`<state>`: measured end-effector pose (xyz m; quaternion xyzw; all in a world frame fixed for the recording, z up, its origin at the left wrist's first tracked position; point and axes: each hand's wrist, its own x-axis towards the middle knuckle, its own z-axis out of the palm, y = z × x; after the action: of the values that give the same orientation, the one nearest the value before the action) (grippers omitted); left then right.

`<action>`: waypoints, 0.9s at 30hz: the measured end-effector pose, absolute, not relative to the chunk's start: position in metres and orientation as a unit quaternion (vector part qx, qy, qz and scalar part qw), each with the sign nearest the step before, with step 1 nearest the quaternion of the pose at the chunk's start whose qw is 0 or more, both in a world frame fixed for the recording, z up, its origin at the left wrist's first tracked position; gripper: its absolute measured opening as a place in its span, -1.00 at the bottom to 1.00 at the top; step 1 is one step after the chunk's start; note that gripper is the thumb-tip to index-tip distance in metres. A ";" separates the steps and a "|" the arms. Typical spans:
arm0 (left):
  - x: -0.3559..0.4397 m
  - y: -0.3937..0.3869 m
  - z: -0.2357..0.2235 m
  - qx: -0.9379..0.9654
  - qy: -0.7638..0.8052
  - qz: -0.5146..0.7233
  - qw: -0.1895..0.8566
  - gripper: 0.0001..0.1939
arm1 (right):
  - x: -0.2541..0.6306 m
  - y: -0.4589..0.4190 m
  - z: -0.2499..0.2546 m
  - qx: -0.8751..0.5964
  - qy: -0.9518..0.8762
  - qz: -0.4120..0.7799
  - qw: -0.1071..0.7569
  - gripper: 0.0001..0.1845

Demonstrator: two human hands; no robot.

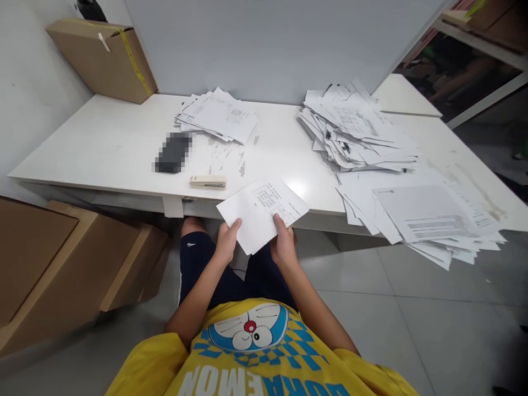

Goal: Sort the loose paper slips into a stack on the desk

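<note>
Both hands grip a printed sheet of paper over the table's front edge; whether more than one sheet is there I cannot tell. My left hand pinches its near left edge, thumb on top. On the right side my right hand holds it the same way, thumb beside a printed table. The fingers under the paper are hidden. A cream stapler lies just beyond my left hand. Farther back rests a small stack of papers. To the right lie a tall messy paper pile and a spread of sheets.
A blurred-out dark object lies on the white table, left of the stapler. A cardboard box stands at the back left corner. More cardboard boxes are on the floor at left. Some right-hand sheets overhang the front edge.
</note>
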<state>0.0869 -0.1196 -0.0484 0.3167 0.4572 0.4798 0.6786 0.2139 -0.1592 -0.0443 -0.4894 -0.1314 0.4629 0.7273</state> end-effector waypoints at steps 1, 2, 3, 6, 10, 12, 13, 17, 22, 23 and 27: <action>0.087 -0.118 -0.049 0.322 0.462 0.480 0.673 -0.42 | 0.214 -0.160 -0.045 -0.493 -0.135 0.463 0.724 -0.48; 0.086 -0.116 -0.048 0.326 0.464 0.479 0.670 -0.41 | 0.215 -0.160 -0.046 -0.497 -0.143 0.465 0.719 -0.50; 0.086 -0.113 -0.047 0.328 0.464 0.478 0.670 -0.41 | 0.216 -0.161 -0.047 -0.500 -0.153 0.468 0.712 -0.52; 0.081 -0.106 -0.042 0.332 0.459 0.467 0.680 -0.40 | 0.220 -0.162 -0.047 -0.510 -0.189 0.483 0.686 -0.61; 0.072 -0.099 -0.038 0.343 0.463 0.451 0.681 -0.42 | 0.223 -0.162 -0.046 -0.490 -0.212 0.531 0.658 -0.62; 0.067 -0.096 -0.038 0.343 0.463 0.448 0.684 -0.43 | 0.221 -0.161 -0.044 -0.475 -0.210 0.549 0.655 -0.65; 0.065 -0.095 -0.038 0.340 0.461 0.447 0.687 -0.44 | 0.219 -0.160 -0.044 -0.471 -0.208 0.553 0.655 -0.66; 0.059 -0.089 -0.034 0.324 0.446 0.453 0.701 -0.45 | 0.212 -0.157 -0.044 -0.472 -0.208 0.546 0.660 -0.62; 0.057 -0.085 -0.024 0.319 0.410 0.486 0.703 -0.43 | 0.207 -0.159 -0.048 -0.476 -0.220 0.516 0.677 -0.52; 0.057 -0.085 -0.022 0.322 0.406 0.487 0.702 -0.44 | 0.207 -0.160 -0.048 -0.474 -0.222 0.514 0.679 -0.49; 0.061 -0.082 -0.020 0.313 0.418 0.483 0.703 -0.47 | 0.207 -0.164 -0.048 -0.473 -0.232 0.511 0.680 -0.43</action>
<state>0.0613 -0.0822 -0.0196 0.3126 0.4177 0.4829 0.7033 0.2065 -0.1638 -0.0478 -0.4726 -0.2320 0.5109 0.6795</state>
